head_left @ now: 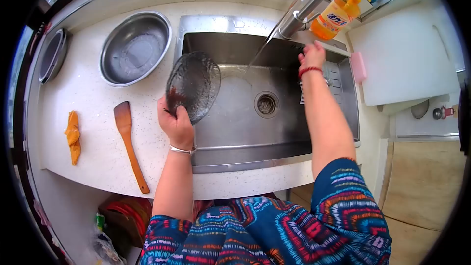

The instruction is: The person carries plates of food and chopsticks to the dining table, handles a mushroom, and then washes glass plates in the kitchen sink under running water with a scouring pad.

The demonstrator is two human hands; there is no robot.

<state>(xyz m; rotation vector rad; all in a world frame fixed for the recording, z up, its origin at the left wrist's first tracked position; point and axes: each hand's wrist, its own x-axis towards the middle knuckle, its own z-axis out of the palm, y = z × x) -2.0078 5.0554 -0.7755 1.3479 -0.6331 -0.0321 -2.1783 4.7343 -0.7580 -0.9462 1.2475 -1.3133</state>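
Observation:
My left hand (176, 126) grips a dark see-through glass dish (198, 86) by its near edge, thumb on top. The dish is tilted and wet, over the left side of the steel sink (230, 140). My right hand (312, 56) reaches to the sink's back right corner, below the orange detergent bottle (335, 18). Its fingers are drawn together; whatever they hold or touch is hidden. Beneath that wrist a striped cloth or rack piece (302, 92) partly shows. Water runs from the faucet (299, 12) into the sink.
On the left counter stand a large steel bowl (136, 49) and stacked bowls (53, 56). A wooden spatula (126, 132) and an orange cloth (73, 137) lie nearer. To the right are a pink sponge (358, 67) and a white cutting board (402, 61).

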